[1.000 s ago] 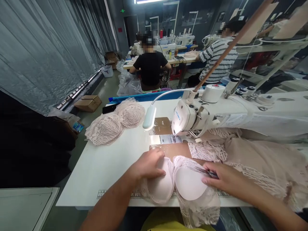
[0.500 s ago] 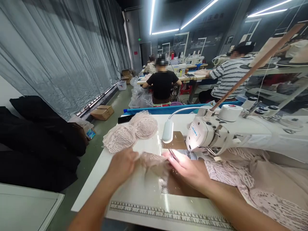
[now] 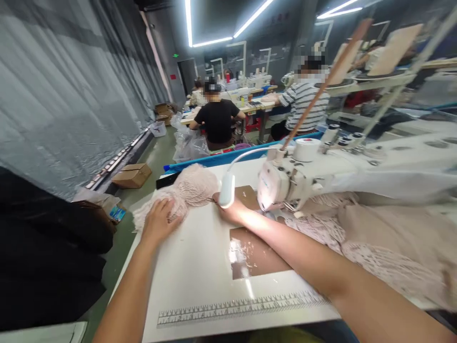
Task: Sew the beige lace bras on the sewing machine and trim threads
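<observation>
A pile of pale pink lace bras (image 3: 194, 183) lies at the far left of the white sewing table (image 3: 200, 267). My left hand (image 3: 159, 224) rests on the near cup of the pile, fingers laid over the lace. My right hand (image 3: 228, 212) reaches to the pile's right edge, under the white lamp head (image 3: 227, 190), which hides its fingers. The forearm crosses a brown plate (image 3: 253, 255) set in the table.
A white sewing machine (image 3: 285, 178) stands at the right, with a heap of pink lace fabric (image 3: 385, 238) before it. A ruler strip (image 3: 243, 307) runs along the near edge. Black cloth (image 3: 46, 247) lies left, a cardboard box (image 3: 131, 175) on the floor. Two seated people (image 3: 217, 116) work ahead.
Both hands carried the pink bra from the table's front edge away to the far left and onto the pile. The space in front of the machine now shows the bare brown plate.
</observation>
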{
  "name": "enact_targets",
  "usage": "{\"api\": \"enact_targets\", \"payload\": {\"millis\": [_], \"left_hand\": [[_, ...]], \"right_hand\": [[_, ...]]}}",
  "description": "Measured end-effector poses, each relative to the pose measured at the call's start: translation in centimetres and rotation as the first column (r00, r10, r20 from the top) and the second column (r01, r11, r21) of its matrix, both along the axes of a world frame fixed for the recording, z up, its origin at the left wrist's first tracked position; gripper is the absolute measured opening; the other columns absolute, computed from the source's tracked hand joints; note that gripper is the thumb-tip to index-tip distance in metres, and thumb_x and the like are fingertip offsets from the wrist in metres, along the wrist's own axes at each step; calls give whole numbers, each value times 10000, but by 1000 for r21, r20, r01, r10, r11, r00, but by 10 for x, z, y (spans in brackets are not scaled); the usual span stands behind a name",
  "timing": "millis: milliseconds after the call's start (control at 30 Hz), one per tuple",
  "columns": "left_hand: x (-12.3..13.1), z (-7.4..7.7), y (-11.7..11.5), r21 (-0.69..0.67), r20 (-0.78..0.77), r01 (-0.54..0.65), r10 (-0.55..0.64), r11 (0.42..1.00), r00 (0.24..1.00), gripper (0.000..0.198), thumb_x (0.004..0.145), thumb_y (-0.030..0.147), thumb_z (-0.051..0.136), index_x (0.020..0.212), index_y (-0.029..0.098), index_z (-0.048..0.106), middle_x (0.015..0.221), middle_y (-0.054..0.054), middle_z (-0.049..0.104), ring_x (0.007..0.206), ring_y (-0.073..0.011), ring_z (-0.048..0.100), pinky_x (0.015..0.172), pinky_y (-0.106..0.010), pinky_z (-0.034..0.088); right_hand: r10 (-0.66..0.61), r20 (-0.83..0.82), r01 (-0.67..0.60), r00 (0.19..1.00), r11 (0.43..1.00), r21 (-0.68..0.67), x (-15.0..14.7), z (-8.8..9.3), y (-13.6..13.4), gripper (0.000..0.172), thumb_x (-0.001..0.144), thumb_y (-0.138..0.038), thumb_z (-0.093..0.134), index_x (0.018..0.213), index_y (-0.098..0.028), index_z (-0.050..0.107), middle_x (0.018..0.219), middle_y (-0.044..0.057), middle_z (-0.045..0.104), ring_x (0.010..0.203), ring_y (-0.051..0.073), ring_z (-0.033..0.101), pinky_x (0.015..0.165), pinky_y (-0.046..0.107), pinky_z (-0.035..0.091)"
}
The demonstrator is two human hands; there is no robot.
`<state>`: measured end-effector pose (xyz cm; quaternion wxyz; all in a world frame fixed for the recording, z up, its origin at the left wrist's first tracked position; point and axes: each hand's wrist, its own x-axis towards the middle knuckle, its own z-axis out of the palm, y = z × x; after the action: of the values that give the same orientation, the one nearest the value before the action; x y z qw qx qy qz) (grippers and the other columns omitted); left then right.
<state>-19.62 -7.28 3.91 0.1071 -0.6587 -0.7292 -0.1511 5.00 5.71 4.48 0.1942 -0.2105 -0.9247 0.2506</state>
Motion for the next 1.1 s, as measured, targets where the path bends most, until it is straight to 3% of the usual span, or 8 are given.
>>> {"api": "enact_targets", "payload": {"millis": [200, 300, 367, 433, 533, 800, 967, 1100], "left_hand": [[1, -3, -14, -21, 60, -10, 11, 1000, 998, 480, 791, 473, 530, 1243, 328, 462, 1440, 1, 406, 1311, -292, 395, 1094, -476, 330], [19, -2, -27, -124, 166, -46, 66, 991, 984, 426, 817, 509, 456, 1229, 399, 463, 1426, 62, 421, 1315, -263, 402, 982, -460, 469], [43, -3, -34, -214, 246, -6, 60, 977, 967, 460, 805, 541, 471, 1221, 353, 522, 1404, 31, 459, 1301, -272, 422, 811, -372, 569], [75, -3, -37, -280, 315, 63, 29, 958, 949, 470, 788, 536, 521, 1194, 307, 587, 1385, -1, 490, 1290, -287, 436, 681, -281, 586], [129, -2, -31, -276, 397, 225, -102, 935, 912, 436, 797, 502, 543, 1170, 292, 625, 1358, -26, 523, 1250, -299, 480, 542, -206, 552], [280, 19, 11, -206, 607, 655, -431, 727, 668, 329, 876, 374, 503, 1154, 253, 630, 1244, -77, 603, 1177, -257, 537, 964, -370, 475], [369, 10, 63, 17, 804, 662, -404, 749, 437, 388, 859, 346, 517, 1210, 198, 586, 1250, -107, 581, 1137, -244, 540, 912, -349, 467], [416, -2, 108, 9, 796, 551, -340, 835, 502, 390, 774, 330, 602, 1127, 164, 609, 902, -45, 646, 811, -172, 581, 710, -274, 458]], "right_hand": [[-4, 121, 3, 993, 1000, 15, 125, 0, -48, 134, 749, -101, 529, 770, -195, 623, 809, 30, 667, 760, 178, 593, 676, 259, 414], [-243, 68, 241, 967, 970, 44, 201, 2, -60, 125, 816, -170, 540, 872, -194, 649, 854, 36, 680, 768, 172, 603, 667, 254, 414], [-503, -6, 501, 864, 860, 99, 249, 3, -60, 148, 845, -215, 532, 934, -178, 644, 906, 62, 679, 794, 185, 607, 700, 268, 421], [-738, -67, 737, 671, 654, 173, 289, 6, -57, 207, 856, -235, 516, 1015, -156, 621, 996, 95, 664, 866, 213, 605, 729, 287, 418], [-877, 56, 845, 477, 475, 246, 326, 12, -52, 291, 838, -336, 556, 1047, -139, 608, 1016, 119, 654, 856, 249, 605, 652, 292, 390], [-808, 79, 775, 584, 583, 242, 336, 4, -49, 195, 889, -312, 486, 928, -168, 611, 970, 87, 651, 854, 215, 602, 637, 270, 372], [-754, -8, 741, 657, 644, 191, 339, -12, -57, 152, 881, -214, 463, 925, -162, 599, 949, 85, 635, 896, 210, 589, 725, 278, 413], [-699, -73, 702, 711, 699, 135, 345, -19, -61, 133, 849, -141, 470, 893, -177, 590, 912, 65, 627, 878, 199, 584, 736, 284, 434]]}}
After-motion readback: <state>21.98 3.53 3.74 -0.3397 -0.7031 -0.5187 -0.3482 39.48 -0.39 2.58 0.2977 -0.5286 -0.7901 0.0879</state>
